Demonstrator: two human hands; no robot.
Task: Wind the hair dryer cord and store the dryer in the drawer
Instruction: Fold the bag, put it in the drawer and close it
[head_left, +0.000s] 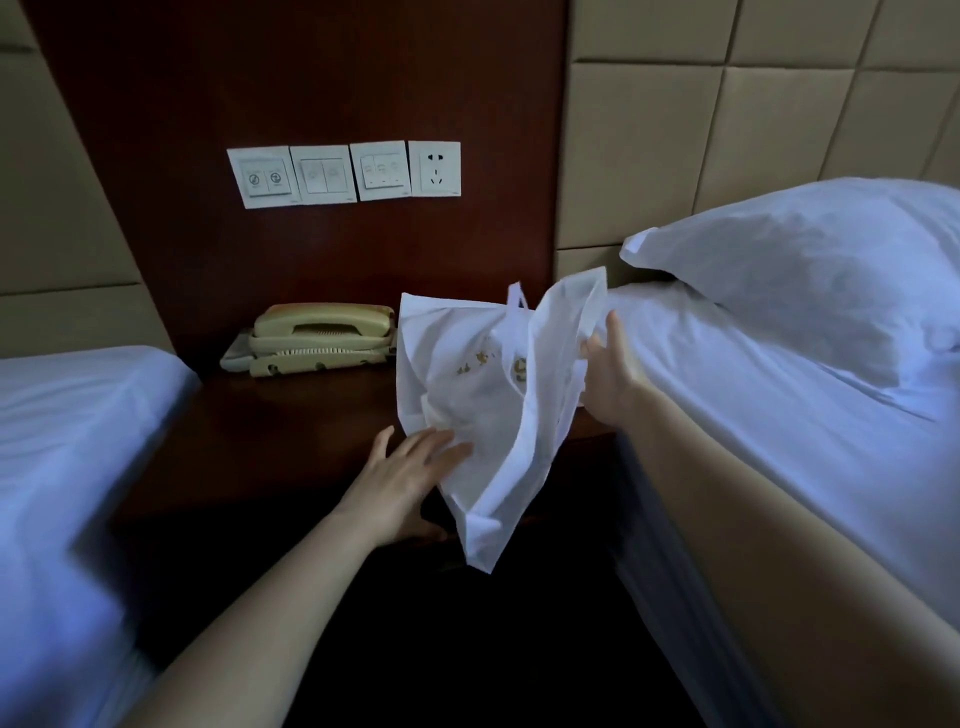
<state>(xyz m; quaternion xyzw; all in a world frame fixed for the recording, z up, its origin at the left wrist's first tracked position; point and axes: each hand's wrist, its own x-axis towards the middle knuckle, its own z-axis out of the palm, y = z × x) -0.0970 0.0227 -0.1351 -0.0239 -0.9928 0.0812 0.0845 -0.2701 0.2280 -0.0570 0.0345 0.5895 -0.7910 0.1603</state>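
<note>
A white cloth bag (467, 395) with a gold print hangs over the front right of the dark wooden nightstand (291, 431). My right hand (610, 374) grips the bag's upper right edge and holds it up. My left hand (410, 473) lies flat against the bag's lower left side, fingers spread. No hair dryer or cord shows; the bag's contents are hidden. The drawer front below the nightstand top is too dark to make out.
A beige telephone (319, 338) sits at the back of the nightstand. Wall switches and a socket (434, 169) are above it. A bed (57, 441) stands on the left; another bed with a pillow (810, 270) is on the right.
</note>
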